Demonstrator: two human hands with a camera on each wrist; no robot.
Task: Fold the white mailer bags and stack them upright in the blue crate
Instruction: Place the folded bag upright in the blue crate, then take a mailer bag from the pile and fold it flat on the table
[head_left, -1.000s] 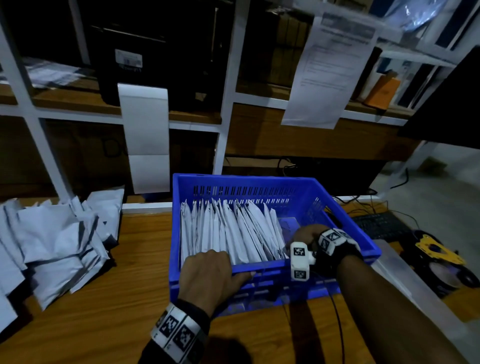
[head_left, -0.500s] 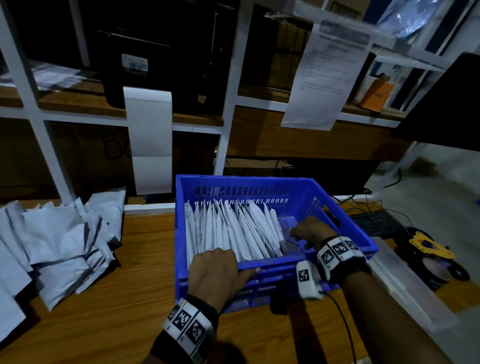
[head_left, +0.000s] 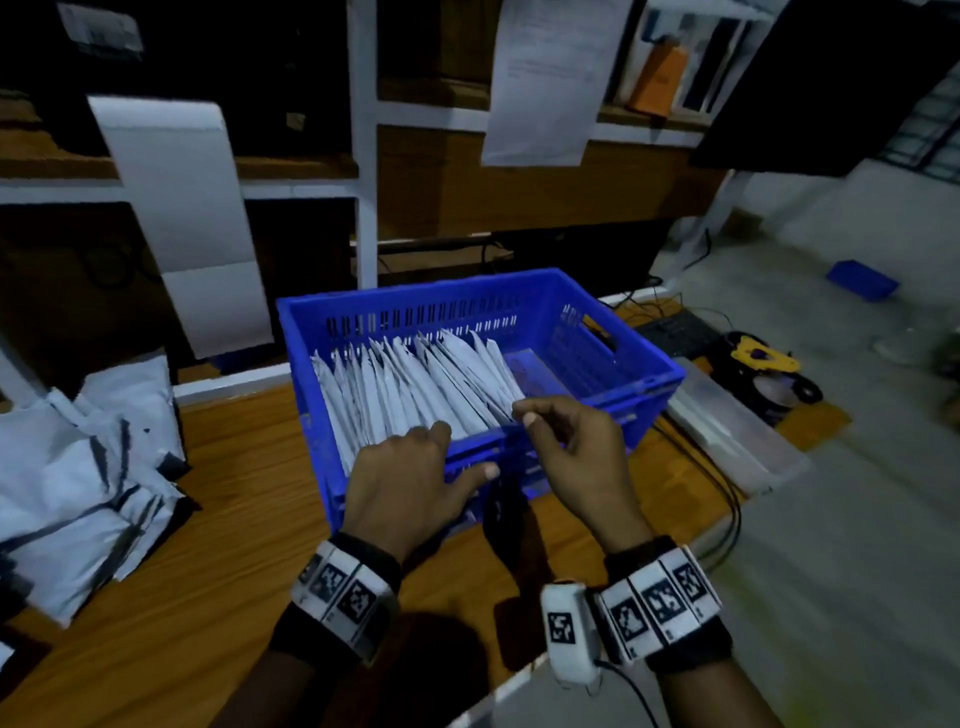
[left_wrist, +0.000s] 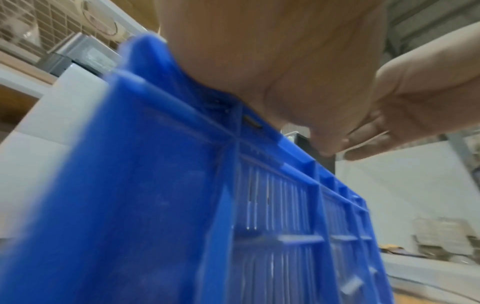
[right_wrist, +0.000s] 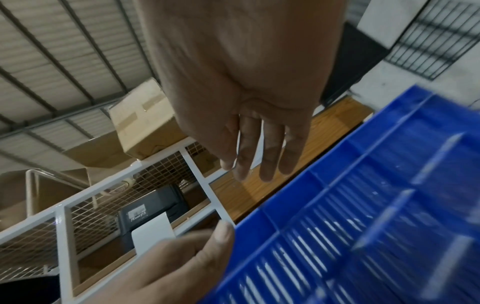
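1. Plainly, the left hand (head_left: 410, 483) lies flat over the near rim of the blue crate (head_left: 649, 364), fingers straight and spread, thumb along the outer wall; it grips nothing.
2. Just beside it, the right hand (head_left: 576, 457) hovers over the same near rim, fingers loosely bent and holding nothing. Whether its fingertips touch the nearest bag cannot be told.
3. Inside the crate, the folded mailer bags (head_left: 415, 384) stand on edge in a row filling its left and middle part, leaning toward its left wall. Their long edges run from the crate's near wall to its far wall. The right part of the crate floor shows bare.
4. Left of the crate, well apart from it, the unfolded mailer bags (head_left: 78, 467) lie in a loose heap on the wooden table (head_left: 234, 571).
5. Judged from this, the next bag must come from that heap. It lies on the left hand's side, so the left hand is nearer to it; the free slot for it lies to the crate's right, under the right hand.
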